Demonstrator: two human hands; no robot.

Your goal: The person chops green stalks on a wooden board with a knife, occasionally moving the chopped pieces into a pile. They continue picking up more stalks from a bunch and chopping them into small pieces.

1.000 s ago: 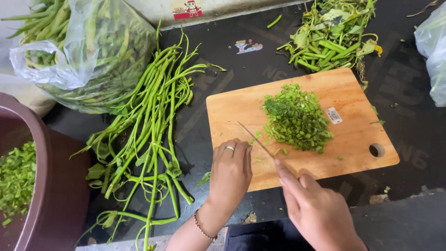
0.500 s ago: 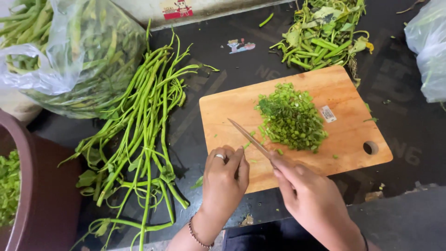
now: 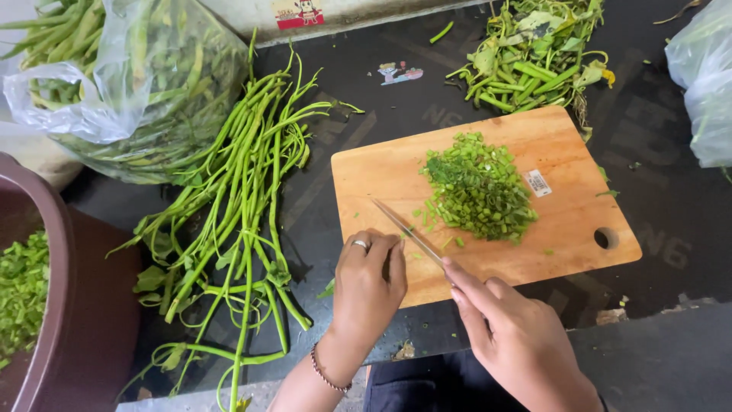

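One heap of chopped greens [image 3: 479, 187] is lying just beyond the right hand [image 3: 512, 336], which is gripping a knife [image 3: 408, 231]; the left hand [image 3: 368, 284] is resting curled, while many whole stems [image 3: 240, 191] are waiting uncut farther left.

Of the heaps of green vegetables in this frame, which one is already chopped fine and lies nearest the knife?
The chopped greens pile on the wooden cutting board, just beyond the knife held in the right hand. The long stems and the scraps heap are uncut.
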